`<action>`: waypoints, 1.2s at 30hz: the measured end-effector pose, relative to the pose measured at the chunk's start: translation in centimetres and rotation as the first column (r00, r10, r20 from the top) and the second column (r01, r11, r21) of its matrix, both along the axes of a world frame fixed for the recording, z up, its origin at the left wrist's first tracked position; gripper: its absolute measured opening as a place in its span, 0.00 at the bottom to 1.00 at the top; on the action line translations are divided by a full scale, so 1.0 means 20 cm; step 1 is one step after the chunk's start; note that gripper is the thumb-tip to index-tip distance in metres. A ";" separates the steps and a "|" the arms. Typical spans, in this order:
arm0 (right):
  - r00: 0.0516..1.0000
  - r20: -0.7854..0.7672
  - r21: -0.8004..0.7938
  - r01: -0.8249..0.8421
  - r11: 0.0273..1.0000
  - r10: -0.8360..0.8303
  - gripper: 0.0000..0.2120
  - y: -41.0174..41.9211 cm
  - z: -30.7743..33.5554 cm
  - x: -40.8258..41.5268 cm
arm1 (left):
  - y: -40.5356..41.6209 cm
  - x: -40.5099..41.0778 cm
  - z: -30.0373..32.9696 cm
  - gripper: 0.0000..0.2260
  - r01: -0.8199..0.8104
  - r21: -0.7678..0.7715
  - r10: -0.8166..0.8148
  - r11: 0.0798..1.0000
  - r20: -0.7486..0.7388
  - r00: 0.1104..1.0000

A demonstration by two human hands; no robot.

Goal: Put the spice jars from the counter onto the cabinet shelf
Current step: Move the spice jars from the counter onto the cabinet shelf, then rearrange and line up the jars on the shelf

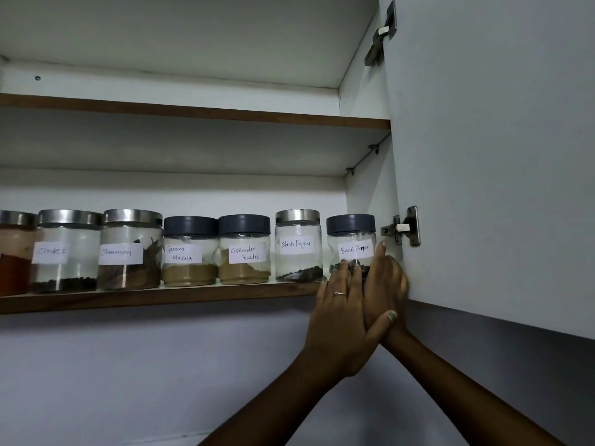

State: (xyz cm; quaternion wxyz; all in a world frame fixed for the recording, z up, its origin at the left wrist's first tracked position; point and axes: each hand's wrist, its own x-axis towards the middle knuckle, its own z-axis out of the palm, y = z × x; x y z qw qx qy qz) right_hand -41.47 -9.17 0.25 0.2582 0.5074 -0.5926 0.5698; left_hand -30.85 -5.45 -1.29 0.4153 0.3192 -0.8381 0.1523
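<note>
Both hands up at the right end of the lower shelf, wrapped around the last jar, labelled "Black Pepper", dark plastic lid, peppercorns at the bottom. Left hand across the jar's lower front, fingers pressed flat to the glass, ring on one finger, thumb crossing over the other wrist. Right hand on the jar's right side, squeezed between the glass and the cabinet wall, one fingertip reaching up beside the label. Grip pressed together from both sides, pinching the jar between the two palms. Jar upright, its base hidden by the fingers, so cannot tell whether resting on the board. Just left of it, a second "Black Pepper" jar with a metal lid, then "Coriander Powder" and "Garam Masala", both with dark lids, then "Cinnamon" and "Cloves" with metal lids, and at the frame's left edge a jar of red powder, cut off. All upright in one row, close together. Upper shelf above. Open cabinet door to the right, hinge just beside the right hand's fingertip.
</note>
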 end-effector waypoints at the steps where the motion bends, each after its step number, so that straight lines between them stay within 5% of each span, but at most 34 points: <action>1: 1.000 0.001 0.012 -0.008 1.000 0.008 0.36 0.00 0.00 0.00 | 0.00 0.00 0.00 0.36 0.003 0.001 -0.003 1.000 0.000 1.000; 5: 0.999 -0.031 0.013 -0.038 0.999 0.039 0.33 0.05 -0.02 0.01 | 0.03 0.03 -0.01 0.35 0.019 -0.028 -0.018 0.999 0.029 0.999; 11: 0.983 -0.122 -0.239 -0.165 0.957 0.140 0.34 0.24 -0.12 0.16 | 0.15 0.21 -0.01 0.30 0.091 -0.201 -0.092 0.975 0.002 0.996; 19: 0.862 -0.447 -0.241 -0.375 0.895 0.240 0.17 0.44 -0.01 0.64 | 0.31 0.75 0.08 0.21 0.057 -0.417 -0.076 0.907 -0.028 0.997; 25: 0.746 -0.612 -0.216 -0.478 0.852 0.263 0.15 0.56 0.08 1.05 | 0.42 1.26 0.19 0.13 -0.088 -0.567 0.039 0.819 -0.098 0.994; 36: 0.728 -0.652 -0.214 -0.446 0.869 0.213 0.09 0.62 0.13 2.03 | 0.46 2.25 0.21 0.06 -0.190 -0.614 0.133 0.766 -0.138 0.982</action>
